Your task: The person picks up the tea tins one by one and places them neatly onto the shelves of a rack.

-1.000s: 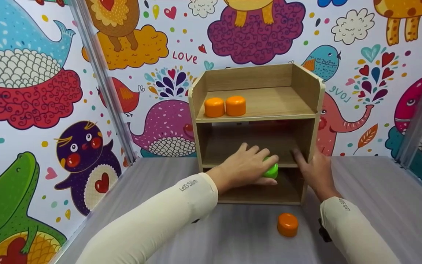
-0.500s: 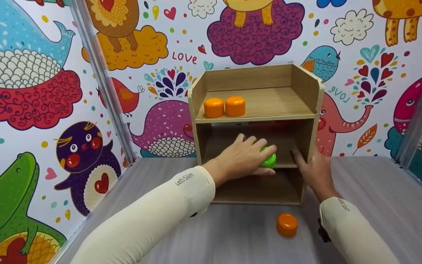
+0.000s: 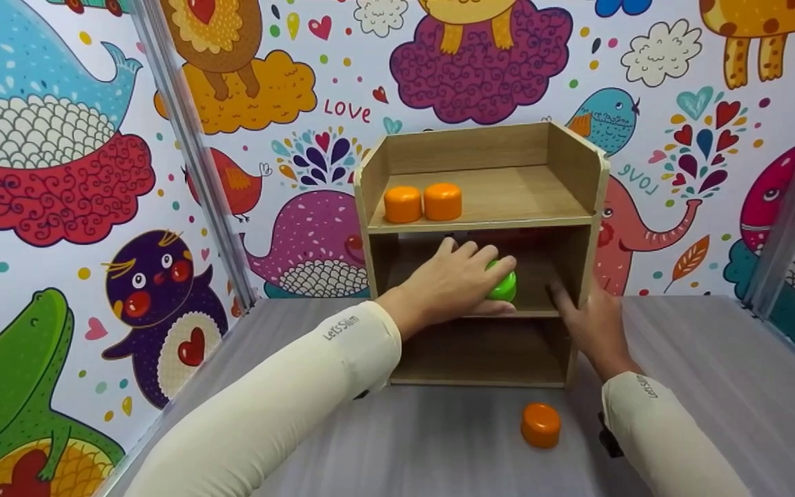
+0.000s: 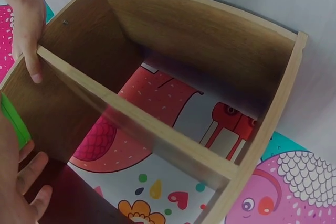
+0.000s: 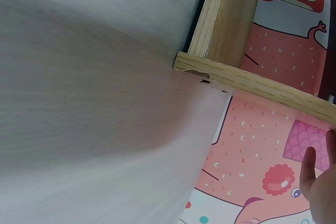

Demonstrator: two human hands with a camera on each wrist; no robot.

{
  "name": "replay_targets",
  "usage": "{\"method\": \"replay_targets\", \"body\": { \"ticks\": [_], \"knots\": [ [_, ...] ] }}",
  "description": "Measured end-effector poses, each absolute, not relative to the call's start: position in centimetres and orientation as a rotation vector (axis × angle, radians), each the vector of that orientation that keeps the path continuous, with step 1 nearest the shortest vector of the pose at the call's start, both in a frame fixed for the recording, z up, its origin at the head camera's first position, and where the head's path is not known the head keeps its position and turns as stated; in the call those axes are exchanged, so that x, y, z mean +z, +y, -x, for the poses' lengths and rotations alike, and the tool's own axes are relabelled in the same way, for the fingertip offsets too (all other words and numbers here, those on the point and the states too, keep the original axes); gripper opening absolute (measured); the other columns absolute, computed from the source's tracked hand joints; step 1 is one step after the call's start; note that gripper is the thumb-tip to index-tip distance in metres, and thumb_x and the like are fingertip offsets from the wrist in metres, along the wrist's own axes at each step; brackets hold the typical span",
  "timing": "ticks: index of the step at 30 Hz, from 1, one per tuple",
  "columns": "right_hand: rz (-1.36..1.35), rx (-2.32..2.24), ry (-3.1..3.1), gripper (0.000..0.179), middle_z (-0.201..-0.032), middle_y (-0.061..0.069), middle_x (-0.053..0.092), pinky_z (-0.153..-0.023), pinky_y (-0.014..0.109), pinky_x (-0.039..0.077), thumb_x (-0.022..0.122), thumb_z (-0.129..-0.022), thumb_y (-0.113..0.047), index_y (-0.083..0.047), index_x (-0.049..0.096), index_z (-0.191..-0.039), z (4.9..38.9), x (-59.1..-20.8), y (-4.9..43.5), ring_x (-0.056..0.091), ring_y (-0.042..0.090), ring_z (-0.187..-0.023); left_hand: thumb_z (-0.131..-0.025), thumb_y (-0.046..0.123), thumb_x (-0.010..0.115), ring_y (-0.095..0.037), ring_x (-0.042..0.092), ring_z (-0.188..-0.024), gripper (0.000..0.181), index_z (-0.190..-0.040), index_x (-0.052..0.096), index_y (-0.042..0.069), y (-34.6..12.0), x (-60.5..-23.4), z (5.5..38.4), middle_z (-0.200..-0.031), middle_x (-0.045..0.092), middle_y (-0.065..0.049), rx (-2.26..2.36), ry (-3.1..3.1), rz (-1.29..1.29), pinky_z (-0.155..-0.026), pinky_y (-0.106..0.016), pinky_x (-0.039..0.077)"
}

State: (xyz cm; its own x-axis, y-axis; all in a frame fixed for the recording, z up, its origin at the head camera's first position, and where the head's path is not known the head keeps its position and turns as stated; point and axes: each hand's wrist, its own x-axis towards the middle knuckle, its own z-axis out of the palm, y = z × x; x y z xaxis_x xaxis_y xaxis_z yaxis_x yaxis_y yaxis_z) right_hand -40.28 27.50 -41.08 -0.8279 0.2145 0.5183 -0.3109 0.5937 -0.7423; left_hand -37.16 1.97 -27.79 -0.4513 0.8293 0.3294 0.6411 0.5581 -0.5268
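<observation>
My left hand [image 3: 447, 281] holds a shiny green rounded piece [image 3: 506, 286] between thumb and fingers, in front of the middle compartment of a small wooden shelf [image 3: 518, 190]. Only a sliver of that green piece [image 4: 16, 121] shows at the left edge of the left wrist view. My right hand [image 3: 597, 328] grips the shelf's right side panel, its thumb inside the middle compartment and its other fingers along the outside. Two orange rounded cylinders, a left one [image 3: 403, 204] and a right one [image 3: 443, 201], stand side by side on the top level.
Another orange cylinder [image 3: 541, 425] stands on the grey table [image 3: 466, 442] before the shelf, left of my right forearm. Walls printed with cartoon animals [image 3: 328, 228] enclose the table behind and at the sides. The lower compartment [image 3: 487, 355] lies under the middle board.
My left hand has risen from the lower compartment's opening to the middle one, shifting slightly left with the green piece. My right hand stays on the side panel.
</observation>
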Motion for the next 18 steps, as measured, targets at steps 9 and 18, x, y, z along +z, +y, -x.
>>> {"method": "replay_targets", "body": {
  "ticks": [9,18],
  "knots": [
    [-0.076,1.197,-2.269,0.079,-0.145,0.021,0.055,-0.103,0.067,0.042,0.060,-0.095,-0.061,-0.011,0.037,-0.153,40.2,-41.0,27.5,0.056,0.047,-0.130,-0.101,0.066,0.041,-0.023,0.061,-0.104,0.062,-0.143,0.047,0.020,1.5,-27.1,37.0,-0.118,0.061,-0.003,0.428,-2.271,1.174,-0.095,-0.046,0.053],
    [-0.076,1.177,-2.242,0.078,-0.145,0.019,0.055,-0.106,0.066,0.041,0.062,-0.095,-0.060,-0.013,0.038,-0.153,40.3,-41.1,27.4,0.056,0.045,-0.131,-0.101,0.066,0.042,-0.025,0.063,-0.107,0.062,-0.142,0.048,0.019,1.4,-25.9,36.8,-0.118,0.061,-0.004,0.428,-2.231,1.169,-0.096,-0.045,0.051]
  ]
}}
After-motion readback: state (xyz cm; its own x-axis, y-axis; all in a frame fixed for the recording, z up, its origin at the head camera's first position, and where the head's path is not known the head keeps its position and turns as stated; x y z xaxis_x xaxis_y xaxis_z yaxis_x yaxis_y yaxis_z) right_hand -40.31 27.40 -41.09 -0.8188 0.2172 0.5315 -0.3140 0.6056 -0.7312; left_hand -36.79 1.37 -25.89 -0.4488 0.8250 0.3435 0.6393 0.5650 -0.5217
